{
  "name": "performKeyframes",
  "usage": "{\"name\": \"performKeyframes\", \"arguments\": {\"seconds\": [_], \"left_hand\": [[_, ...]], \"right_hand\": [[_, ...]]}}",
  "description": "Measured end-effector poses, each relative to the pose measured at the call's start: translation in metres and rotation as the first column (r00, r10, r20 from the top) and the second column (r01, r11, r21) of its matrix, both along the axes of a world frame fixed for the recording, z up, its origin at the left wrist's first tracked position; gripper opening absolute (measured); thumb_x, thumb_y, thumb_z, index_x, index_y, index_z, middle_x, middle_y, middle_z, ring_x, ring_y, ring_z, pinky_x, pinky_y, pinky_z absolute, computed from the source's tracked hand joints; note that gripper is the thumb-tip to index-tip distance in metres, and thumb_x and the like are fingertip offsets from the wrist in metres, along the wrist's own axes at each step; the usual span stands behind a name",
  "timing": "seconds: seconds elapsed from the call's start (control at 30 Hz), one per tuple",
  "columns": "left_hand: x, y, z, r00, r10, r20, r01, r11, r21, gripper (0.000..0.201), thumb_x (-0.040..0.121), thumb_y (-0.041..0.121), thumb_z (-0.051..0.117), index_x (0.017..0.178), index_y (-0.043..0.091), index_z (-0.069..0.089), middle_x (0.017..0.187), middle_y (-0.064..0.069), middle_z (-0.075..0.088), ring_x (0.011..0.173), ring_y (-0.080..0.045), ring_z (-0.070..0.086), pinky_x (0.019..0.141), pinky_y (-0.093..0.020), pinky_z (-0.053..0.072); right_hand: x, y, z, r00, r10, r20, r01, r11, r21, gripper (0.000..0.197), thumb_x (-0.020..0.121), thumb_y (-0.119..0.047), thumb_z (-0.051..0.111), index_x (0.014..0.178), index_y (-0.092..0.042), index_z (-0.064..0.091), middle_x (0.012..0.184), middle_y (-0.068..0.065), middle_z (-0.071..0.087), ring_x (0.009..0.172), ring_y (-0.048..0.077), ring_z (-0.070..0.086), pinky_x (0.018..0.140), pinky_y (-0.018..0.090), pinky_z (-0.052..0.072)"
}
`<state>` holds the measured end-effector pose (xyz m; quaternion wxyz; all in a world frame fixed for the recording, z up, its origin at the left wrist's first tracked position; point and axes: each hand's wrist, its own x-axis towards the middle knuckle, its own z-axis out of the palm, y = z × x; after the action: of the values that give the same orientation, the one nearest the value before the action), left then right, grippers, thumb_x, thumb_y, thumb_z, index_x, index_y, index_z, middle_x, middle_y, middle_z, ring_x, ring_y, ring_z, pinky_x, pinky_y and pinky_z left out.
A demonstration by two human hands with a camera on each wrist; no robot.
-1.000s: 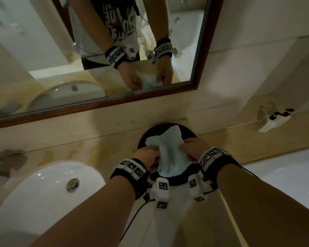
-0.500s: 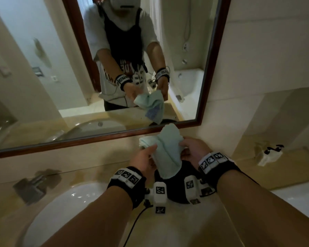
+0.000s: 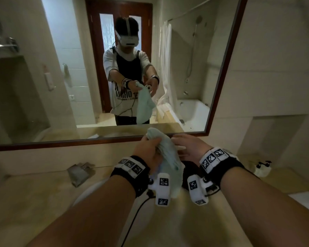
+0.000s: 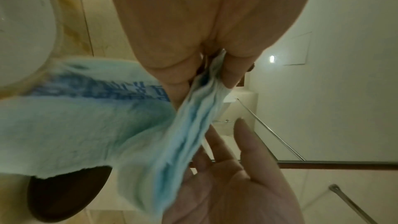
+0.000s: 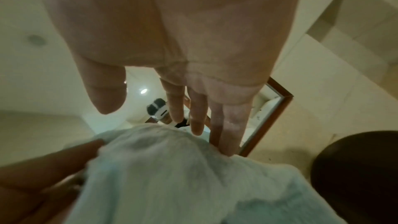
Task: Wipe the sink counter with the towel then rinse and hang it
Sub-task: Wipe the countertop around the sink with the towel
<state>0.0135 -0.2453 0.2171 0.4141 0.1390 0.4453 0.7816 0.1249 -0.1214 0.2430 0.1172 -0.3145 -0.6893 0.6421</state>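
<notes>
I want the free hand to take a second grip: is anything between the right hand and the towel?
Nothing visible. The left hand grips the towel bunched, lifted above the counter. The right hand is open right beside it, its fingers reaching the cloth's edge.

Hardly any writing we can read here

We see blue printed characters across the towel (image 4: 101, 89), too blurred to make out. In the mirror (image 3: 227, 72) the shirt (image 3: 125, 97) carries white lettering, reversed and illegible. We find black-and-white square code markers on the wrist bands (image 3: 131, 165), bearing no letters or numbers.
</notes>
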Motion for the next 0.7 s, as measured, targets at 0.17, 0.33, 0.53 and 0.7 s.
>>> {"name": "performKeyframes", "arguments": {"seconds": [0.17,0.33,0.53,0.7], "left_hand": [[0.016,-0.044,0.027,0.999,0.002,-0.044,-0.003,1.0,-0.011,0.03,0.102,0.008,0.054,0.13,0.0,0.054,0.129,-0.031,0.06,0.111,-0.043,0.064,0.1,-0.057,0.051],[0.023,-0.063,0.06,0.991,0.018,-0.134,-0.023,0.999,-0.03,0.028,0.099,0.016,0.062,0.121,0.001,0.058,0.112,-0.026,0.063,0.101,-0.037,0.066,0.092,-0.047,0.057],[0.032,-0.06,0.076,0.978,0.042,-0.205,-0.047,0.999,-0.018,0.027,0.095,0.019,0.067,0.115,0.003,0.059,0.099,-0.02,0.063,0.086,-0.032,0.066,0.076,-0.043,0.061],[0.047,-0.048,0.075,0.97,0.067,-0.232,-0.087,0.993,-0.075,0.031,0.095,0.018,0.068,0.116,-0.002,0.057,0.108,-0.026,0.065,0.103,-0.044,0.068,0.09,-0.061,0.055]], "right_hand": [[0.004,-0.047,0.026,0.981,0.158,0.11,-0.19,0.89,0.414,0.062,0.062,-0.075,0.065,0.108,-0.034,0.068,0.107,-0.006,0.073,0.101,0.016,0.068,0.095,0.041,0.053],[0.009,-0.067,0.048,0.989,0.125,0.074,-0.145,0.825,0.546,0.041,0.084,-0.062,0.061,0.113,-0.032,0.064,0.1,-0.011,0.07,0.091,0.01,0.067,0.076,0.028,0.051],[0.022,-0.06,0.068,0.99,0.087,0.112,-0.14,0.742,0.656,0.031,0.095,-0.048,0.054,0.114,-0.028,0.066,0.097,-0.008,0.067,0.092,0.014,0.065,0.083,0.035,0.053],[0.032,-0.052,0.064,0.989,0.1,0.109,-0.149,0.674,0.723,0.033,0.09,-0.049,0.055,0.109,-0.025,0.069,0.097,-0.003,0.07,0.091,0.017,0.065,0.078,0.034,0.051]]}}
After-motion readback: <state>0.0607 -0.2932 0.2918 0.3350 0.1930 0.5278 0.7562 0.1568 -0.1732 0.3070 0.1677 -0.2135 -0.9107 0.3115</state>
